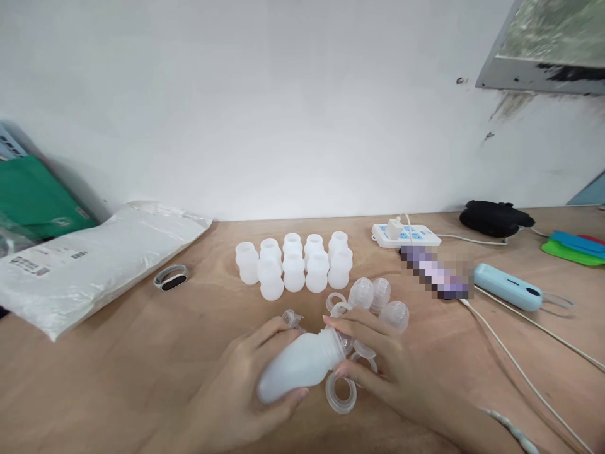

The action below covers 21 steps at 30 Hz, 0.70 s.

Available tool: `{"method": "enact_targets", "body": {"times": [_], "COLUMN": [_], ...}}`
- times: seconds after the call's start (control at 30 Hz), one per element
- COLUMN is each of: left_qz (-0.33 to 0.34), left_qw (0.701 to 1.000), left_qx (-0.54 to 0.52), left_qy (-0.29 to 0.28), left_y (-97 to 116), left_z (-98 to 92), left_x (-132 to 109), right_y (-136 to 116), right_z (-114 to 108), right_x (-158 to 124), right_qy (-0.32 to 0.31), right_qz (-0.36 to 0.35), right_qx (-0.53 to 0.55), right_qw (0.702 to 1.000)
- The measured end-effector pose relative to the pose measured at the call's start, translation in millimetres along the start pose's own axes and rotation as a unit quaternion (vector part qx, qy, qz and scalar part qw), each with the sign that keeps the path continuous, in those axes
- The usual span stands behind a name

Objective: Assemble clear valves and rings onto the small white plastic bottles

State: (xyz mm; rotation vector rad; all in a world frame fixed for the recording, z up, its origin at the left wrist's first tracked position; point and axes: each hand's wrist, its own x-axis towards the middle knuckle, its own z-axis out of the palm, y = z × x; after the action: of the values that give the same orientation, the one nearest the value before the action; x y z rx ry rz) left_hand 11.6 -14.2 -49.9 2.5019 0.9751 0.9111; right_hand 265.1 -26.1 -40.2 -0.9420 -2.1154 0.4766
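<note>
White bottle [295,369] tilts above the surface [118,384]: our left hand [248,369] wraps its body, our right hand [385,353] grips its neck. We see standing bottles [293,279] bare-mouthed; domes [362,293] and rings [329,392] lie loose, unfitted.

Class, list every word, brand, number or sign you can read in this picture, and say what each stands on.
No text is readable.
White plastic mailer: printed label, too blurred to read.
Green packet: small markings, too small to read.
Power strip: blue markings, too small to read.
Held frosted bottle: no lettering visible.
</note>
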Motion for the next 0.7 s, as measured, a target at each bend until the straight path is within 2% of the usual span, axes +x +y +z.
{"method": "enact_targets", "body": {"times": [0.07, 0.13, 0.33, 0.5, 0.6, 0.7], "left_qz": [0.089, 0.135, 0.072, 0.101, 0.098, 0.094], "left_qw": [0.989, 0.975, 0.988, 0.983, 0.984, 0.985], "left_qx": [0.113, 0.169, 0.134, 0.15, 0.15, 0.137], "left_qy": [0.024, 0.048, 0.032, 0.021, 0.022, 0.034], "left_y": [4.3, 5.1, 3.6, 5.0, 4.0, 2.9], "left_z": [2.3, 5.1, 6.2, 9.3, 11.8, 12.3], "left_x": [1.4, 0.9, 2.7, 1.2, -0.7, -1.2], "right_y": [1.3, 3.8, 8.2, 5.2, 5.4, 6.7], "right_z": [2.1, 2.8, -5.2, -5.3, -7.1, -8.1], "right_x": [-0.6, -2.2, -4.6, -1.2, -0.3, -1.3], "right_qy": [-0.021, -0.033, -0.089, -0.063, -0.094, -0.119], "right_qz": [0.068, 0.112, 0.162, 0.202, 0.181, 0.164], "right_qx": [0.015, 0.048, 0.228, 0.216, 0.257, 0.249], "right_qw": [0.997, 0.992, 0.956, 0.953, 0.945, 0.947]}}
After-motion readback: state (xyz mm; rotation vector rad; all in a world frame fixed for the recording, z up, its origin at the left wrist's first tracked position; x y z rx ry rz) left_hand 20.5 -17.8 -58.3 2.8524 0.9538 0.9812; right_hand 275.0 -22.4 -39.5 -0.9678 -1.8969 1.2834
